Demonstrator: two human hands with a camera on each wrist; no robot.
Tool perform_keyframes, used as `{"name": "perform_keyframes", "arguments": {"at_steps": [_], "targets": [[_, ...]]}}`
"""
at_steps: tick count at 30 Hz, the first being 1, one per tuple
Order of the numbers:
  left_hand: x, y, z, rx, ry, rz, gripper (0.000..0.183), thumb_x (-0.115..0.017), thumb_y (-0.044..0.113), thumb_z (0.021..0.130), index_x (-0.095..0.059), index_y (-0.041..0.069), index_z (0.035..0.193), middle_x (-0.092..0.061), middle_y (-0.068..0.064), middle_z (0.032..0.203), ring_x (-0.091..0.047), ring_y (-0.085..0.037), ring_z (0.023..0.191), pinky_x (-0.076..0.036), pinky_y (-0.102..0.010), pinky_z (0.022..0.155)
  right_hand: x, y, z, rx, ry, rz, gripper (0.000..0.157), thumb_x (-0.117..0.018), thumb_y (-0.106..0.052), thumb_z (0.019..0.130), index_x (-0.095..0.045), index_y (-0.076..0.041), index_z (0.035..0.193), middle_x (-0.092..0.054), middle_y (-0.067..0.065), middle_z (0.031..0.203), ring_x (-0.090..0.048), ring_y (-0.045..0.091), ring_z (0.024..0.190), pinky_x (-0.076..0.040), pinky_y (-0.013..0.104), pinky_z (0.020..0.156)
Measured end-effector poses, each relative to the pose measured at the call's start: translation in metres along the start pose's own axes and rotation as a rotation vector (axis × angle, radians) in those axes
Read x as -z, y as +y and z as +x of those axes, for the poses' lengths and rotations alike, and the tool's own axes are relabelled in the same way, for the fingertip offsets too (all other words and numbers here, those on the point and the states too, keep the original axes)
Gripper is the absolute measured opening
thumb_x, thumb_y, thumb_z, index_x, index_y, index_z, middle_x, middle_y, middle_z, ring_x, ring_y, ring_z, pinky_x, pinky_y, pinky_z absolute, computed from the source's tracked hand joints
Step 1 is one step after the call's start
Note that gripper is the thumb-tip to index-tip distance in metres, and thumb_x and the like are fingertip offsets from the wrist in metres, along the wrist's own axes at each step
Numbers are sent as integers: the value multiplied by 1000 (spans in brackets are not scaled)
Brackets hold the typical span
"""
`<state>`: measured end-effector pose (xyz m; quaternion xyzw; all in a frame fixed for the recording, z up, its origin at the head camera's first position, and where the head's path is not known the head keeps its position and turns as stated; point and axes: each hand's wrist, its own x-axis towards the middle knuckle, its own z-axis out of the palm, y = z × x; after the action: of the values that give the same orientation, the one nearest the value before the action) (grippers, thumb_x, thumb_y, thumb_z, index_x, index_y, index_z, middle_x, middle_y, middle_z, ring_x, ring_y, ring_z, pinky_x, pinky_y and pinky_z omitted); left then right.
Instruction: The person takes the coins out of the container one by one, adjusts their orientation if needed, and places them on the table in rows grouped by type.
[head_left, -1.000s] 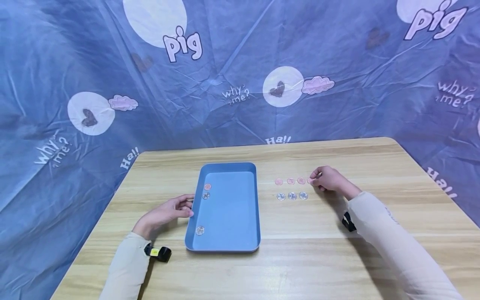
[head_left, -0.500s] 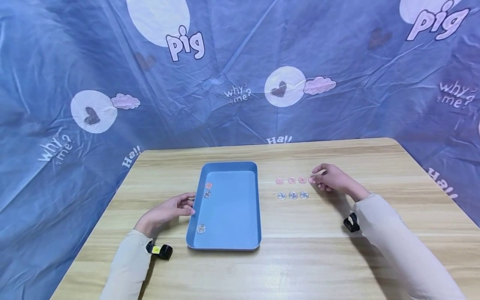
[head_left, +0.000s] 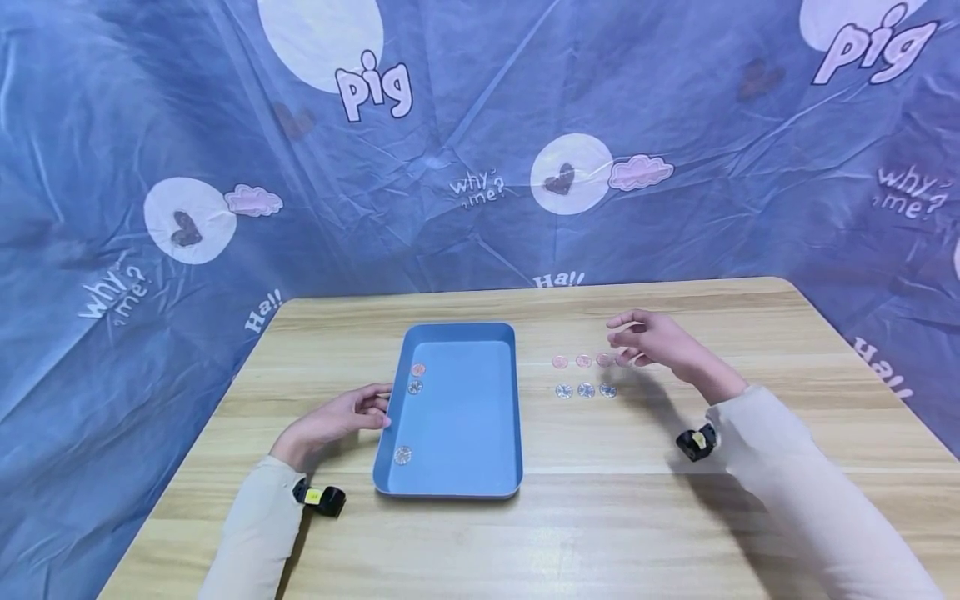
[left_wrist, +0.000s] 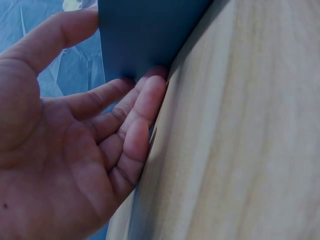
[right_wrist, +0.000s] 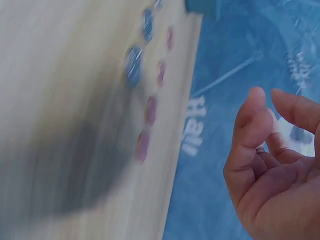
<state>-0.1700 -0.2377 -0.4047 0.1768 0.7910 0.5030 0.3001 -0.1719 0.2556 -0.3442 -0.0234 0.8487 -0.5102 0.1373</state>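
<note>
My left hand [head_left: 337, 423] holds the left wall of a shallow blue tray [head_left: 486, 497]. In the left wrist view its thumb goes over the rim and the other fingers lie against the outer side [left_wrist: 142, 37]. Inside the tray are a pink disc [head_left: 418, 369], a clear patterned disc [head_left: 415, 387] beside it, and another clear disc [head_left: 402, 455] nearer me. Above the row of pink discs [head_left: 583, 361] my right hand [head_left: 660, 342] is raised, fingers loosely bent, holding nothing. It partly covers the rightmost pink disc [right_wrist: 143, 147], which lies on the table.
Three clear discs [head_left: 586, 390] form a second row in front of the pink ones, right of the tray. Everything stands on a wooden table [head_left: 600, 533]. A blue printed cloth [head_left: 465, 100] hangs behind its far edge.
My right hand has come off the rightmost pink disc and risen, moving slightly left. The left hand keeps its place at the tray; the head view has shifted a little.
</note>
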Motion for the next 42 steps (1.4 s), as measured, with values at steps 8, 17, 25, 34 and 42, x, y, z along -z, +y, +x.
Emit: {"name": "perform_keyframes", "arguments": {"at_steps": [8, 17, 25, 34, 42], "targets": [[0, 1, -1, 5, -1, 8, 77, -65, 19, 92, -21, -9, 148, -53, -21, 125, -55, -12, 105, -48, -17, 90, -25, -32, 2, 28, -46, 82, 44, -58, -17, 95, -44, 4, 131, -66, 0, 96, -65, 11, 73, -52, 23, 64], [0, 1, 0, -1, 2, 21, 76, -65, 19, 92, -22, -9, 148, -54, -21, 125, -55, -12, 105, -48, -17, 90, -58, -61, 9, 72, -161, 110, 45, -60, -18, 93, -47, 1, 132, -69, 2, 98, -67, 15, 78, -53, 26, 67], [0, 1, -1, 1, 4, 17, 75, -64, 19, 92, -23, -9, 148, -54, -21, 125, -55, -12, 105, -48, -17, 89, -86, -86, 16, 122, -229, 72, 41, -65, -23, 91, -55, -6, 127, -69, 9, 100, -67, 28, 84, -53, 31, 68], [0, 1, 0, 5, 2, 12, 76, -65, 19, 92, -22, -9, 148, -54, -21, 124, -55, -12, 105, -48, -17, 89, -124, -110, 24, 162, -323, 59, 37, -65, -20, 91, -58, -8, 125, -67, 9, 100, -67, 33, 87, -53, 28, 64], [1, 1, 1, 12, -4, 8, 74, -63, 19, 93, -22, -9, 148, -54, -23, 126, -55, -12, 105, -48, -17, 89, -155, -120, 29, 175, -400, 52, 32, -66, -21, 90, -60, -11, 121, -69, 5, 95, -67, 22, 78, -56, 31, 68]]}}
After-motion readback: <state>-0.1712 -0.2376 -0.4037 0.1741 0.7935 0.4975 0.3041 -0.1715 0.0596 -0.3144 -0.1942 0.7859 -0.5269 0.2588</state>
